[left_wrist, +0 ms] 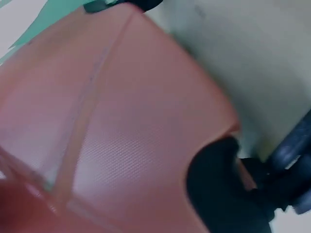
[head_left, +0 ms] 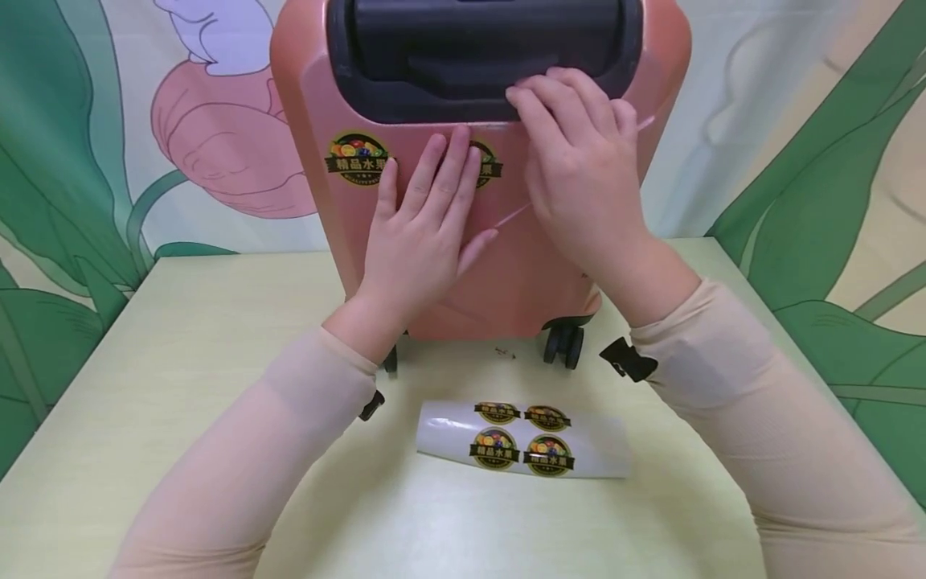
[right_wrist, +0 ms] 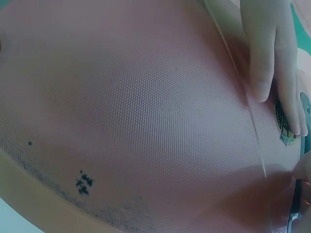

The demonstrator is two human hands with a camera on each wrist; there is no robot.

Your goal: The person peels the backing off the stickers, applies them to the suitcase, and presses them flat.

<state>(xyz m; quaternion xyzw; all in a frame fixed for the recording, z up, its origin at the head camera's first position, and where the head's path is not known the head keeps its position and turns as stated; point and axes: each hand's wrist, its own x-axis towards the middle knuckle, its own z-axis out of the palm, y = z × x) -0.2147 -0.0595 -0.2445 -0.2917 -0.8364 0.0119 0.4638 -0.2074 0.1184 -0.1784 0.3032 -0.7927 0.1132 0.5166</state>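
Observation:
A pink hard-shell suitcase (head_left: 499, 281) stands upright on the table, its black handle panel (head_left: 477, 48) at the top. My left hand (head_left: 427, 217) lies on the shell with straight fingers, partly covering a round fruit sticker (head_left: 489, 165). Another fruit sticker (head_left: 354, 159) shows beside its little finger. My right hand (head_left: 586, 169) is at the panel's lower right edge with bent fingers, the fingertips over the black panel. Its thumb and whatever lies under the palm are hidden. The right wrist view shows the left fingers over a sticker (right_wrist: 283, 127).
On the table (head_left: 181, 386) in front of the suitcase lies a curled white sticker sheet (head_left: 448, 434) with several fruit stickers. Black wheels (head_left: 564, 342) hold the suitcase up. Small brown bits (head_left: 504, 352) lie beneath it. A cartoon-printed backdrop (head_left: 224, 145) hangs behind.

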